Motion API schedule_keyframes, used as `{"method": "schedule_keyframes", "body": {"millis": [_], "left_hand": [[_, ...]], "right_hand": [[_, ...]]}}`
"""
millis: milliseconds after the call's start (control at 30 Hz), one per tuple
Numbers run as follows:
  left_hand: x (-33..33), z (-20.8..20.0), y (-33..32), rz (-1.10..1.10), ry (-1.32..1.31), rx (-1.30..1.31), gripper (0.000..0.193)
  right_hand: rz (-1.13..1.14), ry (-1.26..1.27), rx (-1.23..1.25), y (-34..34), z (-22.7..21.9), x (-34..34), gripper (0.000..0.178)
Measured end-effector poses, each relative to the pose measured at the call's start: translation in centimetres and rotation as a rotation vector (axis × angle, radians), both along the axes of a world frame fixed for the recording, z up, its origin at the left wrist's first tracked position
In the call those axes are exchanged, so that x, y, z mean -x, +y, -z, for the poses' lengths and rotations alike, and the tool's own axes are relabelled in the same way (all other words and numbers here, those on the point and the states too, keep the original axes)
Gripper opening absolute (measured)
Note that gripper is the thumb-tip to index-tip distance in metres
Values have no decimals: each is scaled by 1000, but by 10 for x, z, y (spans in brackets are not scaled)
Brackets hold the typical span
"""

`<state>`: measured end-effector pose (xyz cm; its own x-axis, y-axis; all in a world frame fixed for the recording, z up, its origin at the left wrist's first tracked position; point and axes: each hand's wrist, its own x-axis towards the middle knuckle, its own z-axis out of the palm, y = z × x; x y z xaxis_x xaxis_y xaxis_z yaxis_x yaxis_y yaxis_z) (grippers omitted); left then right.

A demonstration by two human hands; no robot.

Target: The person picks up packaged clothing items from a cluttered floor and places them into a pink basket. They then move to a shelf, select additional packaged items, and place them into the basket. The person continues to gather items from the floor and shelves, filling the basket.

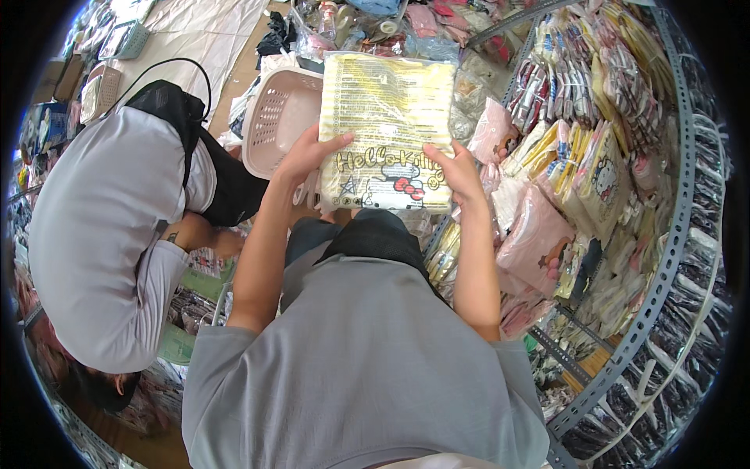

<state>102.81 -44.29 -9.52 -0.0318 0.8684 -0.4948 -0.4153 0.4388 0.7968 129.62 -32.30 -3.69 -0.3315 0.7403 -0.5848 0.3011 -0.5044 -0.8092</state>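
Note:
Both of my hands hold up a flat folded garment in a clear plastic bag [384, 102], pale yellow with stripes and a cartoon cat print near its lower edge. My left hand [307, 159] grips the left side, thumb on the front face. On the opposite side my right hand [459, 173] pinches the edge, its thumb also on top. The other fingers are mostly hidden behind the package. Just left of it sits a pale pink plastic basket [255, 129] with holes in its wall, partly covered by my left hand and the package.
A metal rack [678, 227] at the right holds stacks of bagged garments [574, 78], some pink [536, 238]. Another person in a white shirt [101, 203] bends over close on my left. More bagged goods [461, 82] lie ahead, and a green basket [134, 39] stands far left.

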Motion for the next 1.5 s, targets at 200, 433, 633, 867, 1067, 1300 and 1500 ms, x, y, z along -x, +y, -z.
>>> {"method": "schedule_keyframes", "body": {"millis": [200,433,633,867,1067,1300,1500], "left_hand": [[3,-6,-13,-72,52,-3,51],[17,-1,-31,5,140,112,63],[42,2,-38,-253,-188,-7,46],[24,-13,7,-385,-335,-17,44],[-1,58,10,-774,19,210,50],[-16,58,-52,-1245,-402,290,58],[-21,62,-96,-1256,-358,268,57]], "right_hand": [[14,25,-66,-7,-18,16,46],[194,-4,-328,5,-82,-7,54],[164,24,-539,46,-94,27,62],[251,15,-506,114,-62,45,52],[122,84,-492,157,-71,80,53],[40,119,-484,203,-59,101,51],[10,201,-424,211,-55,118,51]]}}
